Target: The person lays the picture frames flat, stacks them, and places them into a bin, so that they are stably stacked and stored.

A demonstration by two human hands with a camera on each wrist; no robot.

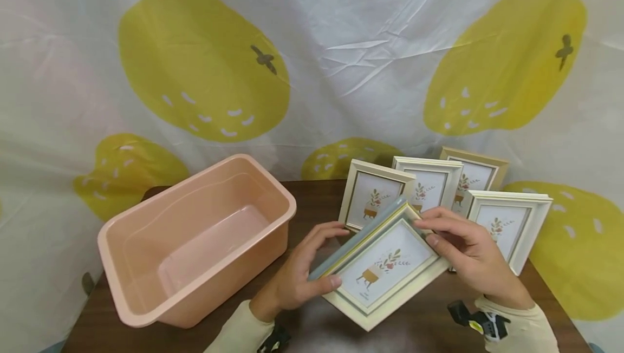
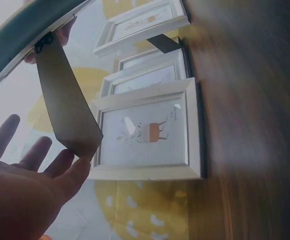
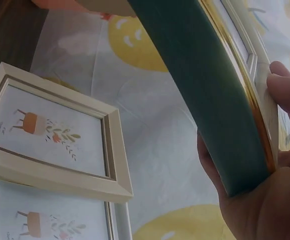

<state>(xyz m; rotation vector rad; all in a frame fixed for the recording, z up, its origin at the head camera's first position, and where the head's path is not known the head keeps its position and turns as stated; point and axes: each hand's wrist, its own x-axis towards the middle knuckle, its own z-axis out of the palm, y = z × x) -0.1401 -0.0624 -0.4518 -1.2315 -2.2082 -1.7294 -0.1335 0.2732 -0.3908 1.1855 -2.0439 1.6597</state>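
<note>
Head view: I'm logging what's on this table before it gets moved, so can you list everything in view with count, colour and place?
Held picture frame: one, cream with a grey-green outer edge and a plant print, tilted above the table's front middle, between both hands.
Standing picture frames: four, three cream or white and the back one tan, upright in a cluster at the back right.
Plastic bin: one, pink, nothing visible inside it, on the table's left.
Table: one, dark brown wood.
Backdrop sheet: one, white with yellow fruit shapes, behind the table.
Left hand: grips the held frame's left edge.
Right hand: grips the held frame's upper right edge.
</note>
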